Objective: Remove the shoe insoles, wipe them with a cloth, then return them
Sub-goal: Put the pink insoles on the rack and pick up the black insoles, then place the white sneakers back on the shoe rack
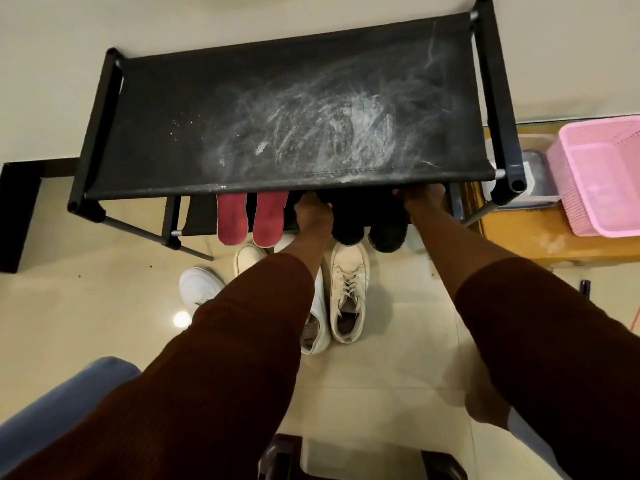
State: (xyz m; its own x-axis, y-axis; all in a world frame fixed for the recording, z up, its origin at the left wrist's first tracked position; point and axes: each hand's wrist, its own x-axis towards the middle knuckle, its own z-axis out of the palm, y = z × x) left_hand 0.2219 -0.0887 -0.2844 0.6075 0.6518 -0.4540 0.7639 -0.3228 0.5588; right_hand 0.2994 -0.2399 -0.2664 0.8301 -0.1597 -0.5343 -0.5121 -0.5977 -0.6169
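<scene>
Two flat red foam insoles side by side on the lower black fabric shelf, toes hidden under the dusty black fabric top shelf, heels hanging past the edge. Just beside them, left hand and right hand reaching under the top shelf toward a pair of dark shoes; fingers hidden, so grip impossible to tell. Below on the floor, worn cream lace-up sneakers and white sneakers. Likely risk: a sleeve brushing the overhanging insoles and knocking them off, or picking up dust. To the right, pink plastic mesh basket, seemingly empty.
</scene>
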